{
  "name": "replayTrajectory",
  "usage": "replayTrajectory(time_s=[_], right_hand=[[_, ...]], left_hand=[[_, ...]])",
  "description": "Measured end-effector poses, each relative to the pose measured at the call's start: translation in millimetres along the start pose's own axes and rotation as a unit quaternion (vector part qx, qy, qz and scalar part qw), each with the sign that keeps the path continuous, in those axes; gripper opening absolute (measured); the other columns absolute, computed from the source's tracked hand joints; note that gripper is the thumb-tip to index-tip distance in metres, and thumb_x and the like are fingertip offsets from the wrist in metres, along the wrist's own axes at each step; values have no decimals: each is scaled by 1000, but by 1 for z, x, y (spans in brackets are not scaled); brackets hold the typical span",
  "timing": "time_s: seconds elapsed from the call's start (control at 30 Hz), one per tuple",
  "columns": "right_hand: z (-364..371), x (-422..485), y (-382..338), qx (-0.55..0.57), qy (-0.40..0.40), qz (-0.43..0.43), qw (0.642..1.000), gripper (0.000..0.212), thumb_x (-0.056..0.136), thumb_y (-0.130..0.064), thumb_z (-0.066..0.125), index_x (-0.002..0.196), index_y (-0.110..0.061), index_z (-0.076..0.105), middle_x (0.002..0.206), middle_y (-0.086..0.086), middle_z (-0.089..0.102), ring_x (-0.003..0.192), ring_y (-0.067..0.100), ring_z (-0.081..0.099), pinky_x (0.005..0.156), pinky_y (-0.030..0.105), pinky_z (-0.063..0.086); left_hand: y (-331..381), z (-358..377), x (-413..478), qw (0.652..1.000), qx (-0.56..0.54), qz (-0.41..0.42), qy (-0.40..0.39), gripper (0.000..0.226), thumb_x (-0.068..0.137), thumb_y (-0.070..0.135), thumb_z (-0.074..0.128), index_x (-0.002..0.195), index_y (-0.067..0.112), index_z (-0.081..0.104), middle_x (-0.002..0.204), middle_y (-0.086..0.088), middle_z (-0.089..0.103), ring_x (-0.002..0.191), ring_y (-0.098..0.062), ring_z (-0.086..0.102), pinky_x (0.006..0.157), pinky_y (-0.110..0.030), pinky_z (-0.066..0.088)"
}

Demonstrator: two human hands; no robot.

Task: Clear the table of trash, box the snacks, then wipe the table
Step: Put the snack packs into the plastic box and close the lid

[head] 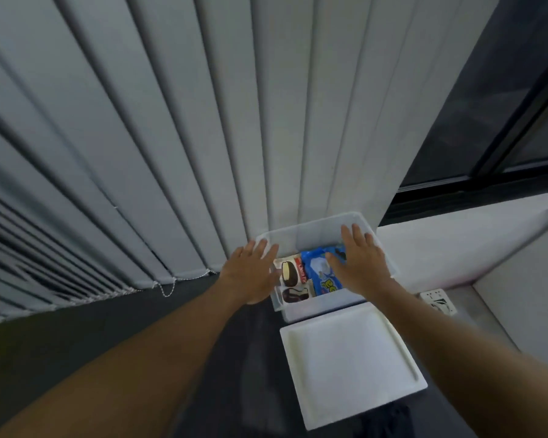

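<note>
A translucent white plastic box (310,230) sits on the dark floor against the blinds. Inside lie a Choco Pie packet (293,273), a second dark snack packet (295,294) and a blue snack bag (321,275). My left hand (250,273) is spread open at the box's left wall, fingers apart. Over the box's right side, my right hand (359,257) is spread flat, its thumb above the blue bag. Neither hand holds anything. The box's white lid (351,361) lies flat on the floor just in front of the box.
Grey vertical blinds (171,137) hang behind the box, their bead chain (171,287) trailing on the floor. A white wall ledge (456,235) and a dark window (503,121) are at right. A floor socket plate (438,300) lies right of the box.
</note>
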State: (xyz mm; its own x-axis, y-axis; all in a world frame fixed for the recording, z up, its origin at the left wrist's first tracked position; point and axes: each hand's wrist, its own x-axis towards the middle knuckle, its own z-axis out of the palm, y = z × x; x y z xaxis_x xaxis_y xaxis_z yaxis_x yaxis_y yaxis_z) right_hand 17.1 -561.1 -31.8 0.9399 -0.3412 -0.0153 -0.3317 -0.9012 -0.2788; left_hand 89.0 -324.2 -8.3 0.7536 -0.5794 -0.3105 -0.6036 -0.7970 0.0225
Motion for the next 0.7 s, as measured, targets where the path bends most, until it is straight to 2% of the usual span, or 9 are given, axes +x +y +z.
replayTrajectory(time_s=[0.1,0.3,0.43,0.6,0.63,0.7], right_hand=[[3,-16,-33,-1,4,-46,999,71,98,-56,41,155,-19,21,162,9,21,147,34,21,118,52,23],[21,-50,-106,77,-1,-133,988,65,97,-53,45,150,-16,38,156,10,37,145,32,29,115,47,27],[37,-80,-157,128,1,-202,971,58,96,-49,53,144,-16,47,146,6,50,137,26,42,114,44,34],[75,-121,-216,134,-19,-261,956,48,91,-44,59,130,-16,61,125,5,63,120,28,55,99,43,37],[86,-129,-224,133,-29,-275,952,48,90,-45,58,128,-16,62,121,5,64,116,29,57,96,44,40],[106,-144,-241,115,-90,-288,946,51,92,-45,57,134,-17,58,126,5,61,120,27,55,101,43,39]], left_hand=[[-18,4,-31,999,-20,-34,11,66,105,53,18,161,23,-2,169,-7,0,155,-29,2,125,-46,8],[-55,26,-100,991,-80,-109,22,68,104,52,24,161,21,5,167,-10,14,150,-34,25,121,-47,21],[-87,57,-150,978,-117,-169,12,69,103,51,27,161,20,5,167,-9,17,148,-34,27,120,-47,25],[-123,106,-224,950,-164,-266,-21,70,104,52,27,161,21,3,165,-11,19,147,-35,29,119,-48,27],[-129,116,-239,943,-172,-285,-30,70,104,52,27,161,20,3,165,-11,20,147,-35,29,119,-48,27],[-140,137,-267,927,-188,-321,-43,71,104,52,28,161,19,3,165,-12,20,147,-35,29,119,-48,27]])
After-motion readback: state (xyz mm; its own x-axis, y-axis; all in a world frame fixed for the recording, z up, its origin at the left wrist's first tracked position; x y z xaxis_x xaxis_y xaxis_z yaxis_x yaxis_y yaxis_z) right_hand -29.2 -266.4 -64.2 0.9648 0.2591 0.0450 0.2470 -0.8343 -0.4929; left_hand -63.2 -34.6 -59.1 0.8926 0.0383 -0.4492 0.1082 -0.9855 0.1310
